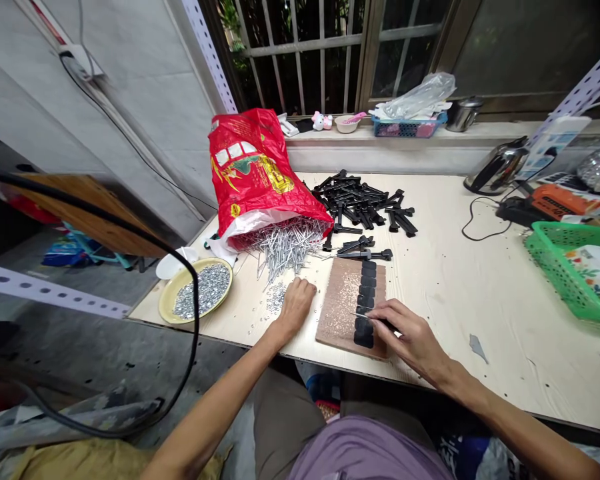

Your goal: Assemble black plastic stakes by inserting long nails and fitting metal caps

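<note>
My right hand [414, 339] grips a slim pointed metal tool [361, 315] with a dark handle. Its tip lies over a column of black flat pieces [367, 280] along the right side of a brown wooden board [330, 330]. Pale specks cover the board's middle. My left hand [297, 305] rests on the table left of the board, fingers curled down; whether they pinch anything is hidden. Beside it lies a small scatter of shiny metal bits [276, 297]. Above, long thin metal pins [286, 248] spill from a red bag [253, 157].
Black plastic parts [353, 197] are heaped behind the board. A yellow dish [165, 307] of small metal pieces stands at the table's left edge. To the right are a green basket [555, 267], a kettle [500, 167] and an orange tool [555, 200]. A black cable [196, 313] hangs at left.
</note>
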Tool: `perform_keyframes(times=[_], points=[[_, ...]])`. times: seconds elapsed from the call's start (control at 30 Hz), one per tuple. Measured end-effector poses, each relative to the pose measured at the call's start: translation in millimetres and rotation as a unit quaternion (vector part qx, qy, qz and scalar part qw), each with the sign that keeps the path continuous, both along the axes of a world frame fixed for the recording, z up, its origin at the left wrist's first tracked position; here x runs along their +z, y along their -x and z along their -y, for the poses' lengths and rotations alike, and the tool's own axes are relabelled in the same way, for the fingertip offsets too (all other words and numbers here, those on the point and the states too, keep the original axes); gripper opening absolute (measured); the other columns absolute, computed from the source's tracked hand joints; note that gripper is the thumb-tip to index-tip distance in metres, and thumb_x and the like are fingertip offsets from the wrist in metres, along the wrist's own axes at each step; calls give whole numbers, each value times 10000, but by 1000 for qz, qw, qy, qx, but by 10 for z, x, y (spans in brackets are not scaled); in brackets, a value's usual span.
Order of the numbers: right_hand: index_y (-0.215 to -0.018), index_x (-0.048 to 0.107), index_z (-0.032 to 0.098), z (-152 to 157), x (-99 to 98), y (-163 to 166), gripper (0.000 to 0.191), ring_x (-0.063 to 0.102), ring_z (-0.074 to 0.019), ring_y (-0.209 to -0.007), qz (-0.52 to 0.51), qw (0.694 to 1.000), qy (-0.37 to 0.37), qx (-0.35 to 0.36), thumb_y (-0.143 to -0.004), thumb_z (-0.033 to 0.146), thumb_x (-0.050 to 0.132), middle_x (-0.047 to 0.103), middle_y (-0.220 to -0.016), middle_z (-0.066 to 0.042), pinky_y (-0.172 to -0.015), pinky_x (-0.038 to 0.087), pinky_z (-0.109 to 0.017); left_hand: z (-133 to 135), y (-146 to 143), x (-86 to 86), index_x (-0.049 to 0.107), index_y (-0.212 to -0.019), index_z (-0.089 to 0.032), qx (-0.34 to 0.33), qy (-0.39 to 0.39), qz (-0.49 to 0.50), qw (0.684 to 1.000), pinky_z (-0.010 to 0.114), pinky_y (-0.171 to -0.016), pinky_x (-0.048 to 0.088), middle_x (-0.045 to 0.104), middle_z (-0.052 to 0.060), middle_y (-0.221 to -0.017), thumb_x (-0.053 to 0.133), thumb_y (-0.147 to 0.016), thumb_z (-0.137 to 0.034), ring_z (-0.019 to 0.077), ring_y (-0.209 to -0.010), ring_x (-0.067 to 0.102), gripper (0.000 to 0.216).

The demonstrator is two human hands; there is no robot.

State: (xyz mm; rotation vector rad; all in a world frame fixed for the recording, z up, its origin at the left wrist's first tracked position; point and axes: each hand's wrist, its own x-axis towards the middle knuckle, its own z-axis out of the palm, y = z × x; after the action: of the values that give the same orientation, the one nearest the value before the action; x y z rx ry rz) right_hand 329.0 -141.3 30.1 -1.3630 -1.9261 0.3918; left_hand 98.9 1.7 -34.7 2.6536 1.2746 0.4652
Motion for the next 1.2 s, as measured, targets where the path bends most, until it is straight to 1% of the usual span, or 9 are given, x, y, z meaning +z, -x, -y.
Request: perform_keyframes(times=[0.07,0.1,0.23,0.33,0.5,0.57,0.7,0.97,1.2], points=[[-1054,620,210,-92,4,60,228,618,-168,-905,4,1000,2,1,-928,224,430,625,-990,-72,-774,533,-301,26,46,45,593,-836,-167,69,92,147,982,353,-749,411,617,81,-847,434,-908,-246,211,-830,525,192],[-1068,621,211,-154,4,101,241,620,-167,-905,7,1000,2,3,-930,224,423,629,-999,-70,-776,532,-300,44,65,78,591,-828,-166,105,155,234,954,334,-715,423,623,67,-818,457,-896,-285,191,-776,539,192],[-1112,627,221,-490,-8,338,283,626,-165,-883,26,1000,-6,7,-935,213,407,637,-1019,-60,-774,519,-294,125,88,250,612,-835,-135,190,361,515,754,250,-573,422,631,30,-732,652,-744,-399,107,-593,529,282],[-1142,628,233,-754,-29,562,297,624,-160,-855,50,999,-6,-2,-932,201,420,643,-1016,-53,-747,497,-272,142,98,355,636,-823,-115,197,395,607,661,214,-553,413,634,22,-716,771,-614,-363,76,-581,525,352],[-1205,596,276,-1015,-76,861,335,616,-139,-853,93,996,-3,16,-919,175,455,641,-1007,-24,-681,445,-225,86,186,405,637,-783,-108,198,421,668,581,194,-571,431,626,0,-681,837,-522,-298,49,-562,521,380],[-1206,595,278,-1048,-87,930,330,614,-136,-830,103,995,-6,16,-924,185,452,641,-993,-22,-647,427,-222,74,218,402,639,-777,-109,193,417,678,574,198,-594,441,616,-10,-657,837,-528,-288,51,-570,530,365],[-1213,586,280,-1047,-82,996,326,610,-134,-810,118,993,-10,12,-932,198,443,636,-983,-23,-618,402,-220,99,248,391,653,-789,-114,197,388,679,591,220,-619,455,631,1,-681,811,-573,-312,64,-586,548,333],[-1147,612,261,-943,-40,995,276,605,-139,-814,160,987,-16,-16,-944,229,428,632,-986,-34,-609,385,-230,152,302,381,686,-790,-124,185,337,626,679,229,-631,462,664,25,-744,760,-645,-348,80,-612,564,276],[-1050,624,246,-881,-51,961,250,606,-144,-818,153,987,-17,-49,-962,338,409,639,-970,-25,-607,359,-238,149,269,455,705,-854,-119,166,406,619,651,208,-568,443,646,10,-681,806,-577,-289,65,-552,533,341]])
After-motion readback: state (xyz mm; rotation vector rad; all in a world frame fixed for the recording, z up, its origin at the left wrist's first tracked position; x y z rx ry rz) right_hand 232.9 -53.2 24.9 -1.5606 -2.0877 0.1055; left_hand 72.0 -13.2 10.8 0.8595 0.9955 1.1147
